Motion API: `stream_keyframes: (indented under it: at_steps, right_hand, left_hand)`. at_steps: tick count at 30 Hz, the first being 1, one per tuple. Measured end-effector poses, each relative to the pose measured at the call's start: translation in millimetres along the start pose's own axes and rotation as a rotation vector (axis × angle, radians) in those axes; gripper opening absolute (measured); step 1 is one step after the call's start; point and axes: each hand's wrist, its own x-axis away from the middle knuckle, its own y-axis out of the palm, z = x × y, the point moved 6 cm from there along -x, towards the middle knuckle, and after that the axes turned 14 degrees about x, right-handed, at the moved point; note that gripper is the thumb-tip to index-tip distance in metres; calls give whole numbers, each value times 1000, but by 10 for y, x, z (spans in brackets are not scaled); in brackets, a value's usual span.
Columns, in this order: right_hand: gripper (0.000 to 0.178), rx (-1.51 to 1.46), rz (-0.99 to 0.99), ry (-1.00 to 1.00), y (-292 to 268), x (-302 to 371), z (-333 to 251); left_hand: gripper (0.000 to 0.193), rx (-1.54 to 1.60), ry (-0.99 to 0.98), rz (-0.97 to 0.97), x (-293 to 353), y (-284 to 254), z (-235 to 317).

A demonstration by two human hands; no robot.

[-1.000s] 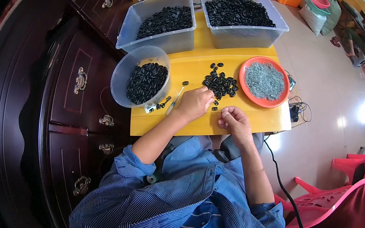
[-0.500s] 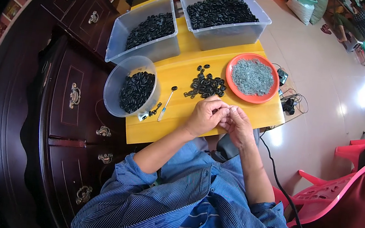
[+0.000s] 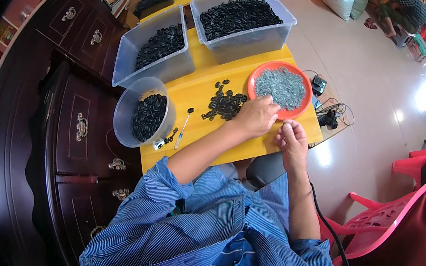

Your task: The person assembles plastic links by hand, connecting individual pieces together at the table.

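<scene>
My left hand (image 3: 256,118) reaches over the near rim of an orange-red plate (image 3: 251,87), its fingertips bent at the edge of a heap of small silvery, thin pieces (image 3: 282,86). Whatever those fingers hold is too small to make out. Just right of it, off the table's near edge, my right hand (image 3: 293,141) is closed with thumb and fingertip together; anything in the pinch is hidden. Left of my left hand lies a loose pile of small black oval pieces (image 3: 224,105) on the yellow table (image 3: 204,137).
A round clear tub (image 3: 119,116) of black pieces stands at left, beside a thin stick-like tool (image 3: 183,129). Two large clear bins (image 3: 125,64) of black pieces stand behind. Dark drawers (image 3: 81,143) flank the left; a pink chair (image 3: 371,229) and a black cable (image 3: 335,238) are at right.
My hands have parted. The left has moved forward to the plate, while the right stays near the table's front edge, slightly farther right. The view has shifted a little.
</scene>
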Motion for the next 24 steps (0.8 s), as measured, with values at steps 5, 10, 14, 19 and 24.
stream_keyframes:
  at_steps: [5, 10, 14, 19, 24]
  right_hand:
    - [16, -23, 74, -31, -128, -56, -29]
    - [16, 31, 38, -18, -89, -62, -49]
    - [16, 17, 30, -46, -81, -69, -78]
    - [14, 41, 35, -37, -104, -65, -52]
    - [13, 64, 39, -38, -87, -50, -73]
  left_hand:
    - [20, -94, -70, -86, -130, 86, -43]
    - [22, -147, -84, -145, -156, 109, -96]
    - [21, -106, -107, -118, -160, 83, -147]
    - [17, -55, -61, -129, -85, 29, -152]
    - [13, 121, -24, 55, 45, 16, -155]
